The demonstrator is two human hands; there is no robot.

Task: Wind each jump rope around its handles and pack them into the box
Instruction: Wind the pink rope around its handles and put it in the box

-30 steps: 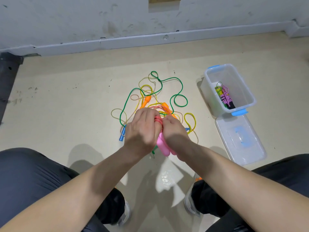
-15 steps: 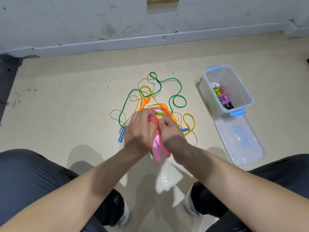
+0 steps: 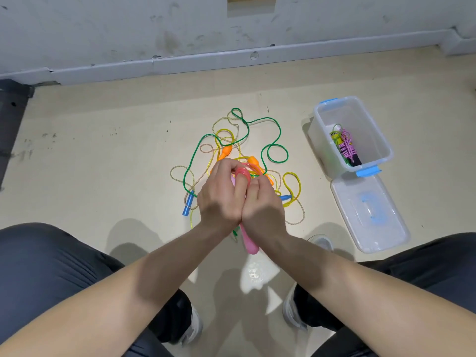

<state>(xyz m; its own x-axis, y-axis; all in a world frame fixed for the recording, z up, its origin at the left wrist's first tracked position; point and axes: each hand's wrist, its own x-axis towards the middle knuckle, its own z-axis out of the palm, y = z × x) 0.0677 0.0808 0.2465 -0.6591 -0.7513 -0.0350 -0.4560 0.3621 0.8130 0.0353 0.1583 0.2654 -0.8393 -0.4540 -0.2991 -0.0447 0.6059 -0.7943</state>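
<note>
Open floor (image 3: 103, 163) lies left of the tangle (image 3: 226, 152); left hand (image 3: 219, 199) and right hand (image 3: 261, 208) together grip pink rope (image 3: 249, 244).

Both forearms are angling inward, meeting at the wrists. The left hand (image 3: 221, 195) and right hand (image 3: 262, 206) are pressing together, fingers curling round the rope (image 3: 242, 173).

Surroundings: floor and wall, indoor

Beige floor (image 3: 103, 150), scuffed with dark marks at left; stained grey-white wall (image 3: 103, 27) with pale skirting (image 3: 206, 60) along its foot; brown patch (image 3: 251, 2) at top edge; dark panel (image 3: 13, 119) at far left.
</note>
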